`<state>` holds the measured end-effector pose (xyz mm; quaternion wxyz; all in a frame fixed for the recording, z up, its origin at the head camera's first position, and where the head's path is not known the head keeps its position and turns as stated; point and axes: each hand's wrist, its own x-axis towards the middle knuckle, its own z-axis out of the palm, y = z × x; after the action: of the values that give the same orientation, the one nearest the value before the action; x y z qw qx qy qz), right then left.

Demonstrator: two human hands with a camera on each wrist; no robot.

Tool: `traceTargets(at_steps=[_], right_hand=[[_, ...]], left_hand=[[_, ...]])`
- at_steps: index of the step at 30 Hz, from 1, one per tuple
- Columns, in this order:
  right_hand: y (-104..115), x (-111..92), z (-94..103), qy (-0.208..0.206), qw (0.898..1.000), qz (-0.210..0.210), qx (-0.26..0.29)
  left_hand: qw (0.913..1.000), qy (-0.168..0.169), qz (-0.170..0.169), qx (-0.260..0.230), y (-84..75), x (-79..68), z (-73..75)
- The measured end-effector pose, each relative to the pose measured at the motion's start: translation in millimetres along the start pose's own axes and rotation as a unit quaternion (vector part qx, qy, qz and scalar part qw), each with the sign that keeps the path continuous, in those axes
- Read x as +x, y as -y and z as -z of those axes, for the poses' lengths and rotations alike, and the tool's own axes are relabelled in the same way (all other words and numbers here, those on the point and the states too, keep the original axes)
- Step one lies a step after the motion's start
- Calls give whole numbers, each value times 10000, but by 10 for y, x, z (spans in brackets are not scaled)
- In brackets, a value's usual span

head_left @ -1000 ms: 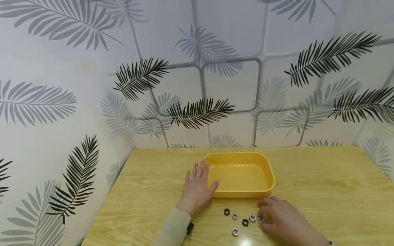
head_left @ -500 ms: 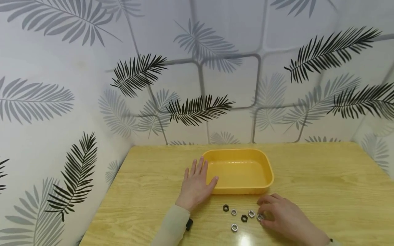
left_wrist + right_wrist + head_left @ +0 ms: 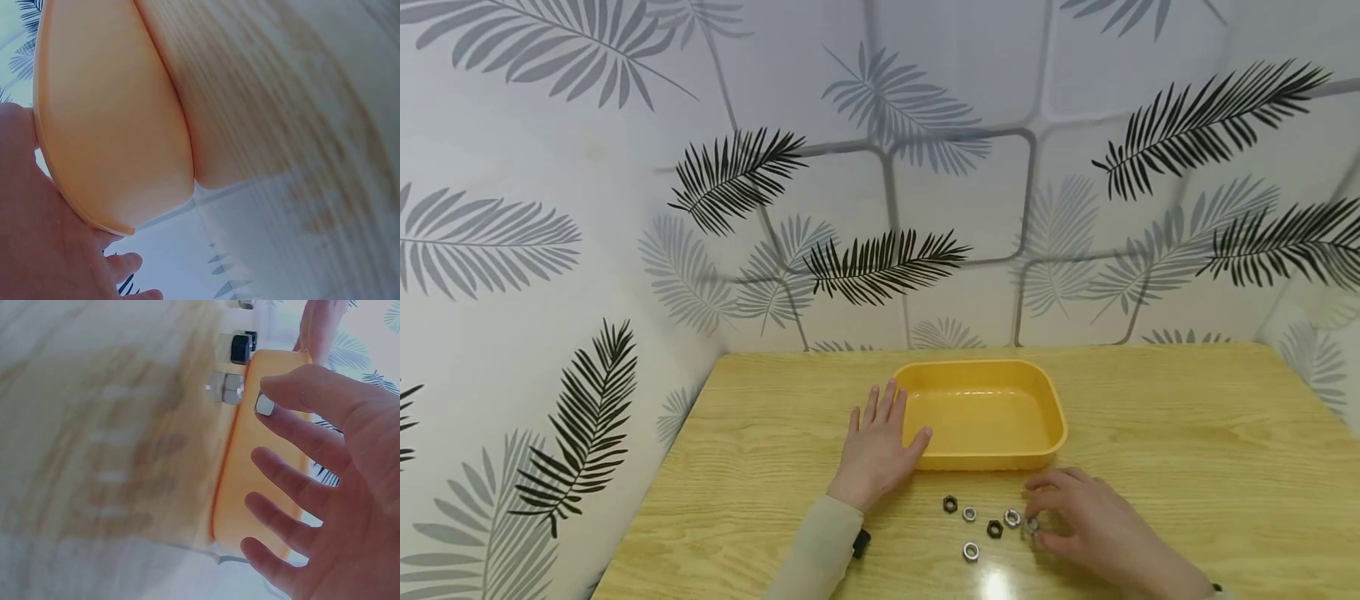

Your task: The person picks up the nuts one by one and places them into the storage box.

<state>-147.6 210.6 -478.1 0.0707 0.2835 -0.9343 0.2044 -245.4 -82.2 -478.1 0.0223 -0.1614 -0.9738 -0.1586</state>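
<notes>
My right hand [image 3: 1093,521] pinches a silver hex nut [image 3: 264,404] between thumb and index finger. Its other fingers are spread apart, and the right wrist view has the nut above the tabletop. Just left of it on the table lie a silver nut [image 3: 1012,518] and a black nut [image 3: 995,529]. Farther left are another black nut [image 3: 951,503], a small silver nut [image 3: 970,514] and, nearer the front, a silver nut [image 3: 971,552]. The left hand [image 3: 876,454] rests, fingers extended, on the left rim of a yellow plastic tray [image 3: 985,462].
The tray stands behind the nuts, with nothing inside it. Under everything is a wood-grain table [image 3: 1187,433]. A wall [image 3: 962,192] with a leaf pattern rises along the table's back edge.
The right thumb and index finger have closed on the rightmost silver nut, which has come up and turned. The left hand stays on the tray. The head view has tilted slightly.
</notes>
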Motion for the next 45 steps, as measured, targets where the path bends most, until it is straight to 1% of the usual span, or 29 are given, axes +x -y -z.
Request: traceTargets(at_steps=[7, 13, 20, 24, 29, 38, 42, 45], right_hand=[[44, 1, 110, -156, 9999, 19, -69], [81, -7, 206, -405, 9991, 49, -129], [143, 17, 290, -538, 9984, -193, -3], [147, 22, 299, -743, 9969, -233, -61], [125, 23, 332, -933, 9955, -136, -97], [70, 64, 377, -1131, 9935, 30, -136], [58, 94, 401, -1137, 9935, 23, -92], [55, 112, 410, -1230, 9923, 36, -106]], left_hand=[[10000, 26, 25, -26, -7, 12, 19], [9999, 66, 68, -39, -11, 11, 13], [10000, -13, 41, -50, -2, 13, 13], [10000, -56, 17, -48, 5, 17, 15], [10000, -70, 0, -32, 3, 18, -1], [9999, -91, -10, -99, 2, -3, -11], [9998, -104, 23, -175, -11, -13, 6], [9997, -124, 44, -209, -21, -19, 15]])
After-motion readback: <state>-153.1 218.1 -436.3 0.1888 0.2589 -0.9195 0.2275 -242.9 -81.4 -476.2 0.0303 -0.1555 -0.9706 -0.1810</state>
